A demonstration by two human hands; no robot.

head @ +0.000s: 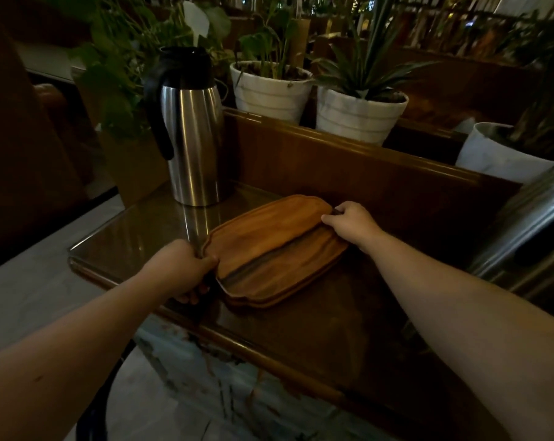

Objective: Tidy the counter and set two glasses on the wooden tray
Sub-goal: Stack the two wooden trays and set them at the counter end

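Note:
Two wooden trays are stacked on the dark counter (317, 316) in the middle of the head view. The upper wooden tray (263, 230) is tilted, its far side raised, and the lower tray (279, 278) lies flat beneath it. My left hand (182, 270) grips the near-left end of the stack, fingers curled around the edge. At the far-right end my right hand (353, 222) holds the rim of the upper tray. No glasses are in view.
A steel thermos jug (194, 148) with a black handle and lid stands at the counter's back left. Behind a raised wooden ledge (364, 154) sit white plant pots (271, 87) (358, 114). A metal container (530, 218) is at the right. The floor lies below left.

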